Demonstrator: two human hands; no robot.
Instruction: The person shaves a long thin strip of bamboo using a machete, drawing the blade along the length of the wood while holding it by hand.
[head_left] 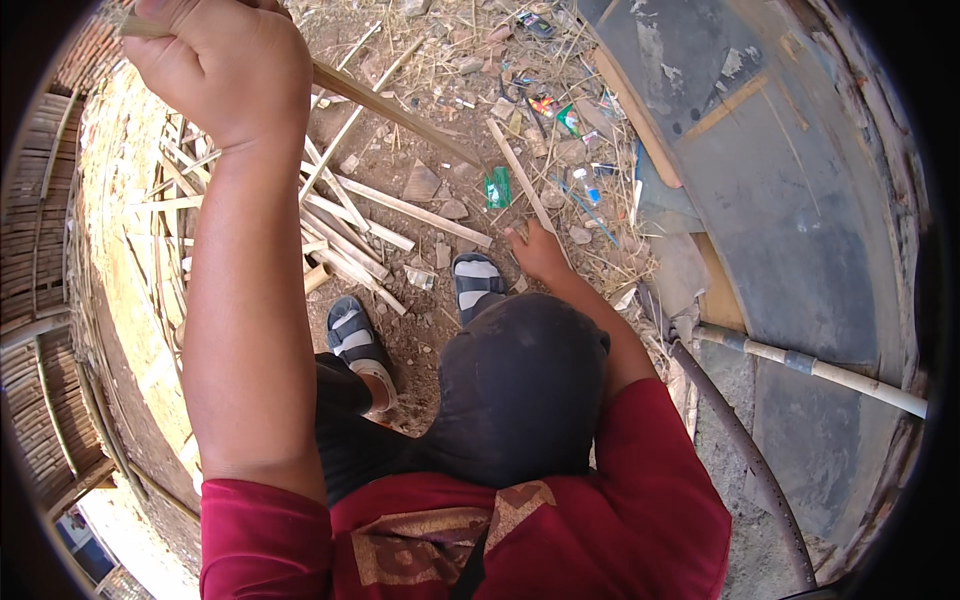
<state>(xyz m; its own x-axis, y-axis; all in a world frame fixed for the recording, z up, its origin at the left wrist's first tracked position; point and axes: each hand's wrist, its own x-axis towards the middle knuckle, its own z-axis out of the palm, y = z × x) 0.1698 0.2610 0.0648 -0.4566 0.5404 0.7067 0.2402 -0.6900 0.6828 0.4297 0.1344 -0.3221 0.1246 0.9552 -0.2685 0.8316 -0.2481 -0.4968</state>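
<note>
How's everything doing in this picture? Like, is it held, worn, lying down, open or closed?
Left hand, raised, grip closed
Long strip, held in the left hand, slanting
Right hand, lowered; can't tell if its grip is open or closed
Loose strips, lying scattered
Green wrapper, lying on the ground
Sandals, worn

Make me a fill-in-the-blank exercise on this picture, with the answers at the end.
1. The raised hand gripping a long strip is the person's ____ one.
2. The wrapper nearest the right hand is mostly ____.
3. The person's shirt is mainly dark ____.
4. Both feet wear strapped ____.

Missing words: left; green; red; sandals.
</note>
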